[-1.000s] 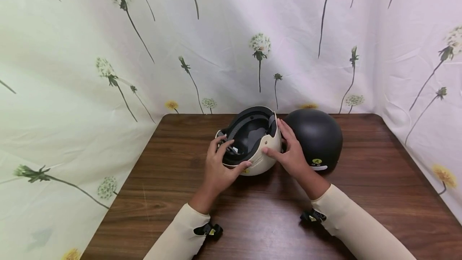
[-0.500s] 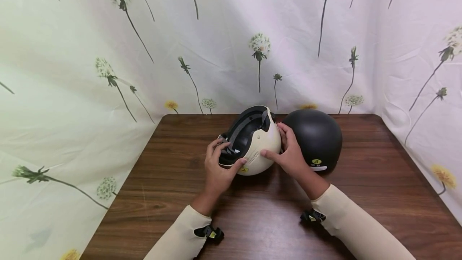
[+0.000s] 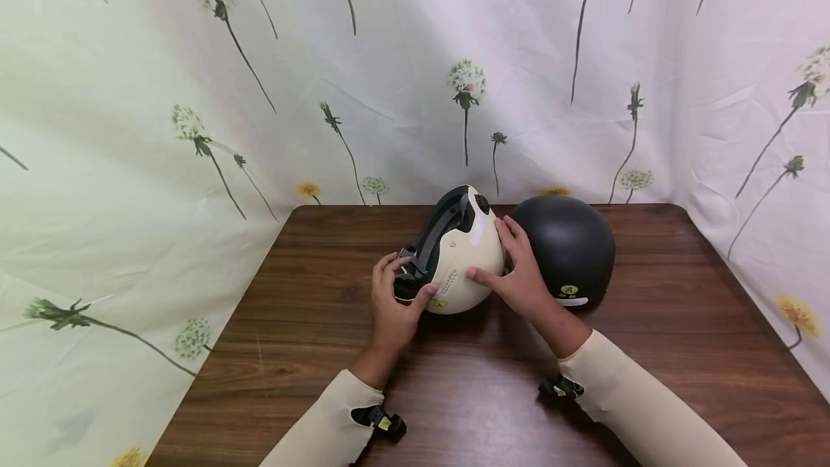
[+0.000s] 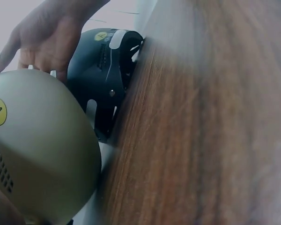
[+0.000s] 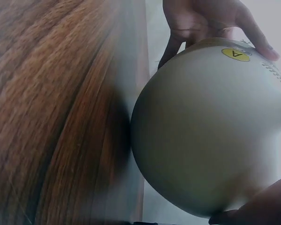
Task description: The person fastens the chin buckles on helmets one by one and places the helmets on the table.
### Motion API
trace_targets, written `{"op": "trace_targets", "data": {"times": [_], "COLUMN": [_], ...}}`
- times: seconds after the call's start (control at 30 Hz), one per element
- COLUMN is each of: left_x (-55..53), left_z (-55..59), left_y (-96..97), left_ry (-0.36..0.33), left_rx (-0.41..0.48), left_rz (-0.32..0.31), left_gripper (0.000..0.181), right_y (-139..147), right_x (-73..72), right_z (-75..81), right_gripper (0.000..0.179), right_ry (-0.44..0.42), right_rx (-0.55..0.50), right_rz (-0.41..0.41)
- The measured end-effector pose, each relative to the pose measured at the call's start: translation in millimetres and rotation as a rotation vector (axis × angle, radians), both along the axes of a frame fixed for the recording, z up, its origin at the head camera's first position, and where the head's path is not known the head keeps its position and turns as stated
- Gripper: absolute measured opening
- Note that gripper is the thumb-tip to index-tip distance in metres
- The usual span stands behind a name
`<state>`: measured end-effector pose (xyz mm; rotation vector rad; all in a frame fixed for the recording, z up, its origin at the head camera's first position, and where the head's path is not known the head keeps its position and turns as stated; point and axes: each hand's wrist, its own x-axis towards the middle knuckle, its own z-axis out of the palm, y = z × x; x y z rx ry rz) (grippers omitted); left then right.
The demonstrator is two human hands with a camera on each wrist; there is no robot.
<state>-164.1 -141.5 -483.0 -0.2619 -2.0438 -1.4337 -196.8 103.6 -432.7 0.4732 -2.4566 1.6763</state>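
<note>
A cream helmet lies tilted on the table, its dark padded opening facing up and to the left. My left hand grips the rim at its left, thumb on the outer shell and fingers over the edge by the black strap. On the other side my right hand holds the shell between thumb and fingers. The rounded cream shell fills much of the right wrist view, with a yellow "A" sticker near its top. Some fingertips are hidden behind the helmet.
A black helmet rests dome up just right of my right hand, also bearing a yellow sticker. The dark wooden table ends at a white floral cloth behind.
The cream helmet has turned in my hands: its opening has swung leftward, and more outer shell and a black knob on its far side now show. The black helmet stays put.
</note>
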Motion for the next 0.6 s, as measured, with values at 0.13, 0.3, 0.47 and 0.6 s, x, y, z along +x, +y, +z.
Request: {"op": "trace_targets", "data": {"times": [0.13, 0.3, 0.47, 0.6], "left_x": [-0.8, -2.8, -5.0, -7.4], "left_z": [-4.0, -6.6, -11.2, -15.9], "left_y": [-0.6, 0.3, 0.2, -0.8], "left_ry": [-0.036, -0.053, -0.062, -0.074], "left_rx": [0.043, 0.081, 0.115, 0.104], "left_rz": [-0.034, -0.102, -0.145, -0.166], "left_gripper": [0.08, 0.077, 0.078, 0.082], "right_y": [-0.1, -0.2, -2.0, -4.7], "right_x": [0.1, -0.9, -1.6, -2.6], "right_z": [-0.7, -0.6, -0.5, -1.3], "right_gripper": [0.109, 0.108, 0.11, 0.114], "right_ry": [-0.018, -0.033, -0.044, -0.029], "right_rx": [0.021, 0.027, 0.045, 0.043], "right_rz": [-0.004, -0.006, -0.005, -0.011]}}
